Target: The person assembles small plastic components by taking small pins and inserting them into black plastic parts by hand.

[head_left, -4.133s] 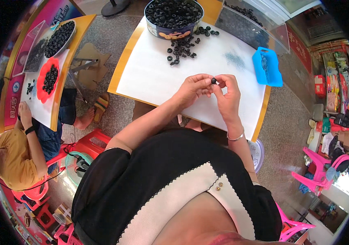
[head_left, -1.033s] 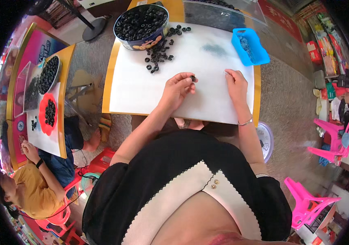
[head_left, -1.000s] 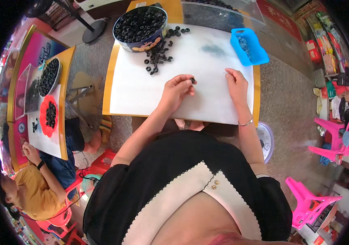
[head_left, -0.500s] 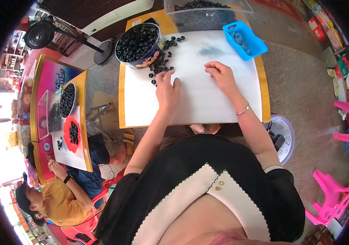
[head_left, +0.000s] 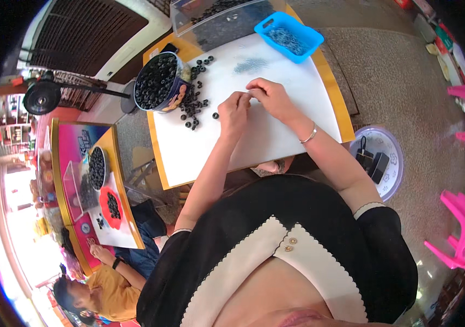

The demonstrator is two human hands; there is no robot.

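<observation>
Both forearms reach in over the near edge of the table (head_left: 335, 98), the left hand (head_left: 234, 113) straight ahead, the right hand (head_left: 274, 99) slanting in from the right, silver bangle (head_left: 310, 134) at its wrist. Print on show: the round blue tin (head_left: 178, 97) at the table's left carries a biscuit picture, and a pink-purple panel (head_left: 72, 135) farther left bears dark lettering. Now the fingers, curled, tips meeting above the white sheet (head_left: 183, 163); whether they pinch anything, one cannot tell. A single black bead (head_left: 215, 115) sits just left of them, loose black beads (head_left: 191, 106) scattered beyond, beside the tin.
</observation>
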